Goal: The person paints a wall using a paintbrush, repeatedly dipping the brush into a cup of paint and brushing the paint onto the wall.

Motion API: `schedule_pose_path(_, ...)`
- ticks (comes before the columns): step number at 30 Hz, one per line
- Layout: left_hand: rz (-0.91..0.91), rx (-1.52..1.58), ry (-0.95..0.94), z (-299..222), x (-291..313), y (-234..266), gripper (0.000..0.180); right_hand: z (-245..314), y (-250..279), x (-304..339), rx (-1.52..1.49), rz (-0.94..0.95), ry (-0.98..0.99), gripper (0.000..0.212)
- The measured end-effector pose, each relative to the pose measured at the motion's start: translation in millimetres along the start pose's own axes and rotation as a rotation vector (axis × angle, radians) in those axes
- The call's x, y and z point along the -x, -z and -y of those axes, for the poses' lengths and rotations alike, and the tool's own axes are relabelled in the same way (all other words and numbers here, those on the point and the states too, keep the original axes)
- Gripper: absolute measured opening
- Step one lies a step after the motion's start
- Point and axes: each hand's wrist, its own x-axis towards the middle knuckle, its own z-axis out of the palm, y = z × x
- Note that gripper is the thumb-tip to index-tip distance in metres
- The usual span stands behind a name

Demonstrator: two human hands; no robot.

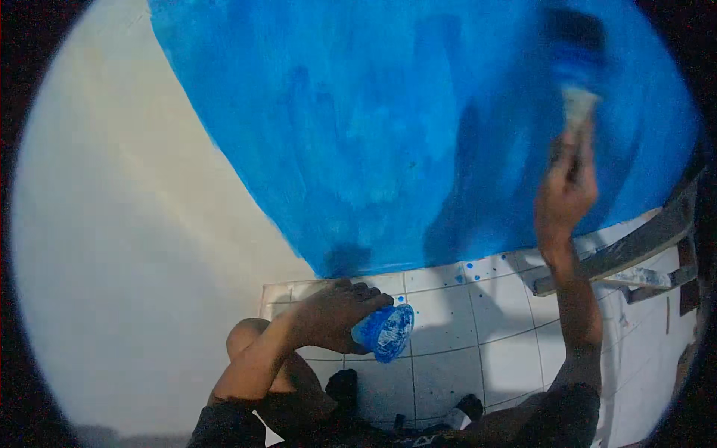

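My right hand is raised at the right, its fingers closed round the pale handle of a wide paintbrush. The brush is smeared by motion, and its bristles are against or just in front of the blue-painted wall; I cannot tell whether they touch. Low in the middle, my left hand grips a small plastic cup smudged with blue and white paint. The cup is tilted, with its mouth toward the right. Streaks of uneven blue show across the wall.
An unpainted cream wall meets the blue one at the left corner. White floor tiles carry blue paint drops near the wall's foot. At the right stands a wooden piece of furniture, close to my right forearm. My bent knee is below the left arm.
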Motion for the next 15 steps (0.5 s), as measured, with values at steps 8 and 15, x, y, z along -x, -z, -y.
schedule_pose_path(8, 0.045, -0.095, 0.014, 5.0, -7.6, -8.2, 0.074, -64.4, 19.6, 84.1, 0.580, 1.791, 0.077, 0.017)
schedule_pose_path(15, -0.049, 0.012, -0.081, 15.8, -13.7, -14.9, 0.075, -45.8, 5.2, -25.8, 0.094, 0.012, 0.141, 0.025)
